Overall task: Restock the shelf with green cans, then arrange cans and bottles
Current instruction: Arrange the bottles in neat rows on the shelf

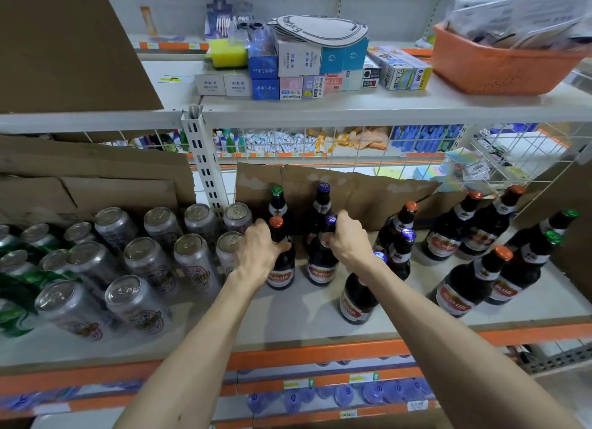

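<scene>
Both hands reach onto the shelf (288, 316). My left hand (258, 249) grips the neck of a dark bottle with an orange cap (282, 268). My right hand (347, 236) grips the neck of a dark bottle with a purple cap (322, 265) beside it. Two more bottles (278, 204) stand behind them. Silver cans (150, 262) stand in rows left of my left hand, and green cans (16, 274) fill the far left. Several more dark bottles (471, 281) stand to the right, one (358, 297) close under my right forearm.
Brown cardboard (346, 191) leans against the wire grid behind the bottles. The upper shelf holds small boxes (298, 73) and an orange basket (499, 66). A large cardboard box (64, 44) sits upper left. Blue lids (352, 396) show on the shelf below.
</scene>
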